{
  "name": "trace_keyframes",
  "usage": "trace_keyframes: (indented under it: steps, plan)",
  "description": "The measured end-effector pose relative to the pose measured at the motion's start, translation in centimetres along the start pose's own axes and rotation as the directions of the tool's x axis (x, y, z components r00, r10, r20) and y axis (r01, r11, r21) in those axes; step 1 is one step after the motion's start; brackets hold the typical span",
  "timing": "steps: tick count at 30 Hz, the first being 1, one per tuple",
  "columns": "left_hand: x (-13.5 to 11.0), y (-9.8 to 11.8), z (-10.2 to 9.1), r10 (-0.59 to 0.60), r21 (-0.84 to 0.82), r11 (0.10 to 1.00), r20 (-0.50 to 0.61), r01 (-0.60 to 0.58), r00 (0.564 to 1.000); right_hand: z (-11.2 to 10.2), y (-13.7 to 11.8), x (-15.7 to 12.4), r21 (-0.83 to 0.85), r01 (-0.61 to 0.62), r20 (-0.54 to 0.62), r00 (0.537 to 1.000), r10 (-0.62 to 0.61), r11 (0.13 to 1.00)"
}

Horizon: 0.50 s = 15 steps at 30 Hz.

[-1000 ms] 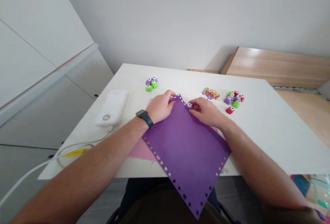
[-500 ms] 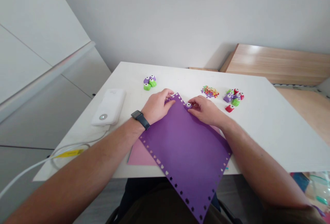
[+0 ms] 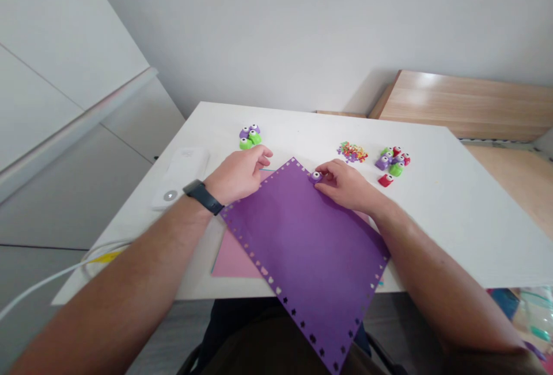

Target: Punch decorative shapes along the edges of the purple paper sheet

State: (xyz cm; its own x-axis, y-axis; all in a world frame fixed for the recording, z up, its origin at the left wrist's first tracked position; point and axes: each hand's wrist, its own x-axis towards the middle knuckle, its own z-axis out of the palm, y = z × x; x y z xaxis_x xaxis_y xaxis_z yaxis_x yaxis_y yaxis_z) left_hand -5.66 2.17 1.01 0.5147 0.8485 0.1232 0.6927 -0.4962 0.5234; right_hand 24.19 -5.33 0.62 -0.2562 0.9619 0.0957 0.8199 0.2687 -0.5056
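Note:
A purple sheet of craft paper (image 3: 302, 237), edged with small punched shapes, lies turned so one corner points away from me. My right hand (image 3: 343, 182) grips a small purple craft punch (image 3: 316, 177) at its upper right edge. My left hand (image 3: 242, 172) is over the sheet's upper left edge, off the far corner. Its fingers are loosely bent and apart, with nothing visible in them. Pink paper (image 3: 237, 257) shows beneath the purple sheet, whose near corner hangs past the table's front edge.
Purple and green punches (image 3: 250, 136) stand beyond my left hand. Several more punches (image 3: 392, 161) stand at the right, with a red one (image 3: 385, 180) apart. Between them lies a pile of colourful paper cut-outs (image 3: 352, 152). A white power bank (image 3: 181, 176) with a cable sits at the left of the white table (image 3: 453, 208).
My left hand has let go of the sheet's far corner and moved left. The sheet's left corner now shows near the watch. My right hand stays on the punch.

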Motion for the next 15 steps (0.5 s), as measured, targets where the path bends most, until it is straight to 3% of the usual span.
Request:
trace_keyframes:
  steps: [3,7,15]
  plan:
    - [-0.3,-0.6,-1.1,-0.063,0.14,0.989,0.046,0.056,0.997,0.1,0.1,-0.2,-0.001,-0.004,-0.004,1.0,0.004,1.0]
    - [-0.2,-0.8,-1.5,-0.044,0.263,0.965,0.075,0.023,0.996,0.2,0.1,-0.3,-0.012,-0.001,-0.002,1.0,0.001,1.0]
    - [-0.1,-1.3,-1.3,-0.004,0.302,0.953,0.13,-0.036,0.992,0.3,0.6,-0.2,-0.015,0.008,-0.002,1.0,-0.008,1.0]
